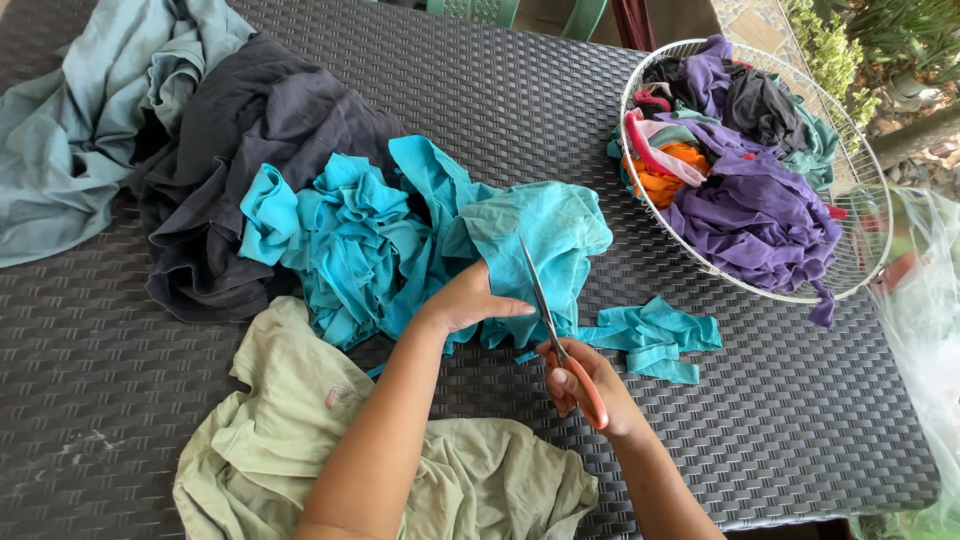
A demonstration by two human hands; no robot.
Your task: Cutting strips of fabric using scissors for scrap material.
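A crumpled turquoise cloth (pixel 380 235) lies in the middle of a dark woven table (pixel 520 90). My left hand (pixel 468 298) presses and grips its near edge. My right hand (pixel 580 385) holds orange-handled scissors (pixel 545 300), whose blades point away from me into the turquoise cloth, right beside my left fingers. A cut turquoise strip (pixel 655 338) lies just right of the scissors.
A pale green garment (pixel 290 430) lies under my left forearm. A dark grey garment (pixel 250 150) and a grey-blue one (pixel 80 120) fill the far left. A white wire basket (pixel 868 190) with purple, orange and dark scraps stands at the far right, with clear plastic (pixel 925 300) beside it.
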